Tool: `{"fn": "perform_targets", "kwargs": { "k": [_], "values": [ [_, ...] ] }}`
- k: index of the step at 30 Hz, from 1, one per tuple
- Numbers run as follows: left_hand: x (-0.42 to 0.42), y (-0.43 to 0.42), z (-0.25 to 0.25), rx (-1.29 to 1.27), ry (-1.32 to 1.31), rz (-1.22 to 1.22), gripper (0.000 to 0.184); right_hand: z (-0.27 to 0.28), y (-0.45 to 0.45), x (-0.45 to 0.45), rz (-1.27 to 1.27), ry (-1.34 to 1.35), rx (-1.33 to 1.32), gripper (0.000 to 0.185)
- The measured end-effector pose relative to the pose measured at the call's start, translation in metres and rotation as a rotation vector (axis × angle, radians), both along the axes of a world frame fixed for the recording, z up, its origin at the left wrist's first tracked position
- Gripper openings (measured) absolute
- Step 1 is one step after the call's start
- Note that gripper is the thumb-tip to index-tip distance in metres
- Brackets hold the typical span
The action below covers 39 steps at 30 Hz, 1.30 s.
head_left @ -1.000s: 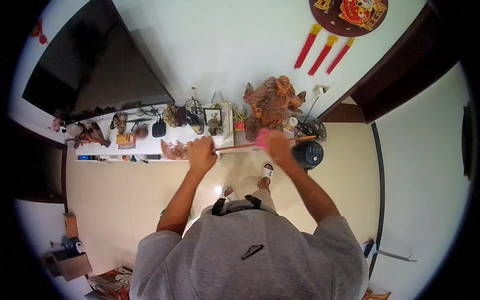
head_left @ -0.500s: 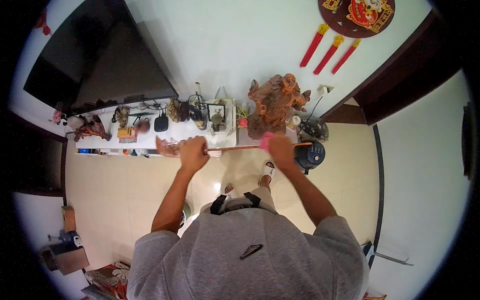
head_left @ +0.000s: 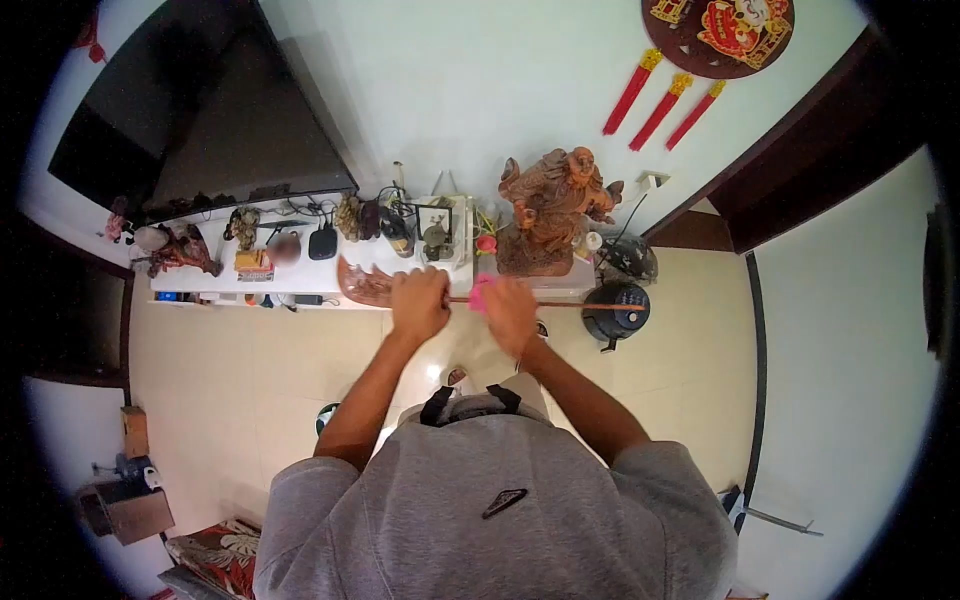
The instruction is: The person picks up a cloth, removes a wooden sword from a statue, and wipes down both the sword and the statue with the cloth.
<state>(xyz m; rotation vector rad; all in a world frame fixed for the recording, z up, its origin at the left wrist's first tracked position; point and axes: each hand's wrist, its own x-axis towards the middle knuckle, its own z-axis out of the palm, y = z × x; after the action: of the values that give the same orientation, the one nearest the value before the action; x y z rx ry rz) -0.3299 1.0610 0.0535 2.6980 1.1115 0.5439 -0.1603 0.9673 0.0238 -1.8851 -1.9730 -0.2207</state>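
Observation:
My left hand (head_left: 421, 303) is closed around a long wooden piece, near its broad carved, blade-shaped end (head_left: 366, 284). The thin wooden shaft (head_left: 590, 305) runs out to the right, roughly level. On that shaft my right hand (head_left: 510, 312) is closed over a pink cloth (head_left: 484, 294), close beside my left hand. Beyond the hands a carved wooden figure (head_left: 560, 205) stands on its base.
A long white cabinet (head_left: 208, 285) under a black television (head_left: 200, 110) bears ornaments, a bottle (head_left: 396, 232) and a black box (head_left: 322, 243). A dark round appliance (head_left: 612, 312) stands on the floor at the right. A round wall hanging (head_left: 720, 35) has red tassels.
My right hand and the pink cloth have moved left along the shaft, closer to my left hand. My left hand and the carved end have shifted slightly right since half a second ago.

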Motion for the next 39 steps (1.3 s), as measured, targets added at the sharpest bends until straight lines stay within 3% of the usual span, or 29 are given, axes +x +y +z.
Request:
{"fn": "perform_targets", "kwargs": {
  "k": [4,6,8,11,12,14,17,20,21,22,24,27,29,31,34,37,39],
  "values": [
    [0.002,-0.011,-0.009,-0.095,-0.025,0.013,0.024,0.009,0.005,0.001,0.177,0.104,-0.013,0.015],
    [-0.010,-0.007,-0.015,-0.072,-0.080,0.063,0.026,-0.016,0.004,0.035,0.154,-0.076,-0.116,0.015],
    [-0.026,0.000,-0.007,-0.075,-0.049,0.127,0.026,-0.008,0.000,0.075,-0.081,-0.001,-0.290,0.014],
    [-0.025,-0.004,-0.007,-0.051,-0.022,0.179,0.027,0.002,-0.012,0.084,-0.158,-0.036,-0.050,0.014],
    [-0.017,-0.008,-0.009,-0.031,-0.046,0.178,0.024,-0.005,-0.004,0.073,-0.164,0.016,-0.142,0.014],
    [0.007,-0.019,-0.007,-0.025,-0.086,0.156,0.020,-0.059,0.019,0.042,-0.066,0.406,-0.151,0.013],
    [0.024,-0.023,-0.014,0.033,-0.126,0.140,0.020,0.017,0.012,-0.007,0.123,0.074,0.162,0.009],
    [0.007,-0.009,-0.019,-0.009,-0.052,0.085,0.019,-0.012,0.008,0.033,0.127,-0.124,-0.118,0.008],
    [-0.005,-0.004,-0.014,-0.032,-0.071,0.100,0.019,-0.036,0.009,0.063,0.121,0.101,0.038,0.008],
    [-0.018,0.004,-0.012,-0.046,-0.060,0.119,0.019,-0.041,-0.002,0.093,-0.072,-0.114,-0.164,0.015],
    [-0.029,0.006,-0.008,-0.100,-0.016,0.140,0.020,-0.007,-0.025,0.111,-0.186,-0.045,-0.045,0.016],
    [-0.009,-0.002,-0.015,-0.045,0.015,0.126,0.020,-0.035,-0.015,0.099,0.047,0.278,-0.134,0.021],
    [0.017,-0.011,-0.018,-0.033,0.066,0.032,0.023,-0.039,-0.004,0.034,-0.029,0.075,-0.231,0.032],
    [0.029,-0.017,-0.021,0.040,0.012,-0.090,0.033,-0.009,-0.003,-0.008,0.002,0.164,-0.098,0.032],
    [0.023,-0.013,-0.013,0.042,0.017,-0.175,0.034,0.002,-0.006,-0.002,0.001,0.281,-0.281,0.039],
    [0.021,-0.013,0.015,0.101,-0.222,-0.164,0.037,-0.021,-0.006,0.013,-0.059,0.361,-0.241,0.049],
    [0.010,-0.011,-0.016,0.009,-0.408,0.025,0.038,-0.036,-0.006,0.021,-0.128,0.452,-0.046,0.050]
  ]
}}
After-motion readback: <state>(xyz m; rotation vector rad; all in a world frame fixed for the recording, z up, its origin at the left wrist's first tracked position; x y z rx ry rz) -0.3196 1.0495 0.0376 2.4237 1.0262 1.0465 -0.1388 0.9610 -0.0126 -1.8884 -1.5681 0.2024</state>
